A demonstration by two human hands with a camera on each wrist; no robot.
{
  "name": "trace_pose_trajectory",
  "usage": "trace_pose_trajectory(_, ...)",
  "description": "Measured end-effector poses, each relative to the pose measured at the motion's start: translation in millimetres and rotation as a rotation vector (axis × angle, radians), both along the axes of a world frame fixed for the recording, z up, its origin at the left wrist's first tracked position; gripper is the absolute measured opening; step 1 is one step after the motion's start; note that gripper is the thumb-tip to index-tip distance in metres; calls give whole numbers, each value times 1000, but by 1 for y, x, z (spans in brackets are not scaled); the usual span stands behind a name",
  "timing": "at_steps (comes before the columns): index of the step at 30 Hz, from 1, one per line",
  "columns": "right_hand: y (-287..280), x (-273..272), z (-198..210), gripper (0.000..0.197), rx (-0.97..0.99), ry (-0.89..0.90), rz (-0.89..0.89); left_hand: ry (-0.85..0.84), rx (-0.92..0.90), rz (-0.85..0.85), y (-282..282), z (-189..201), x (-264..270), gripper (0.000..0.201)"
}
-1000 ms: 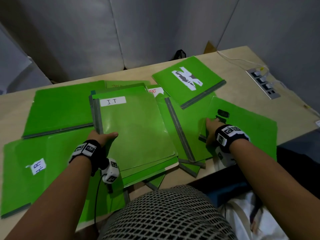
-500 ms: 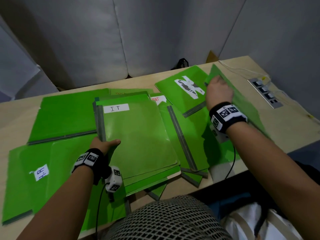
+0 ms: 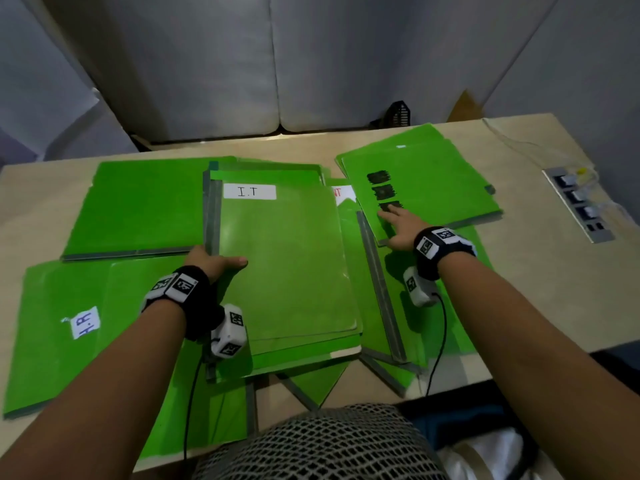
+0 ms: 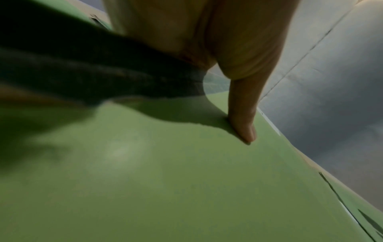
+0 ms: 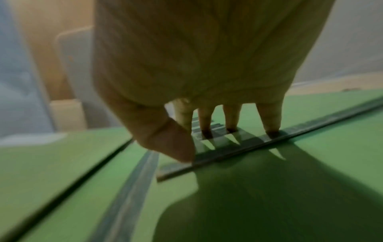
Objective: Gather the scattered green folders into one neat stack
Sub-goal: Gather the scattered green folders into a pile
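Several green folders are spread over the table. My left hand grips the left edge of the top folder labelled I.T on the middle pile. Its thumb lies on that cover, and the fingers are hidden under the edge. My right hand rests flat on a folder with black scribbles at the far right. Straight fingertips touch that folder beside its grey spine. It lies on another folder.
A folder lies at the far left and one labelled H.R at the near left. More folders with grey spines lie under my right wrist. A socket strip is set into the table at the right. Grey panels stand behind.
My right hand lifted a folder from the near right, swung it away and laid it on the far-right folder, where it now rests flat. My left hand kept its hold.
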State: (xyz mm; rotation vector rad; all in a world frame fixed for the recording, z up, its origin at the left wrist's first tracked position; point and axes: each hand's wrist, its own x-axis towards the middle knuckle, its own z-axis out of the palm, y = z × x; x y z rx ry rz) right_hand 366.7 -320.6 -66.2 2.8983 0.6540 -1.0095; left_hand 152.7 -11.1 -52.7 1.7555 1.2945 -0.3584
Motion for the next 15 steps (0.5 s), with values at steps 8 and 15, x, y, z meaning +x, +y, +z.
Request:
trace_pose_trajectory(8,-22,28,-6,90,182,-193,-1095,38,-6,-1,-1,-8,12,90)
trace_pose_trajectory(15,-14,77,-45,102,-242,19,-637,40,-17,17,0,-14,12,89)
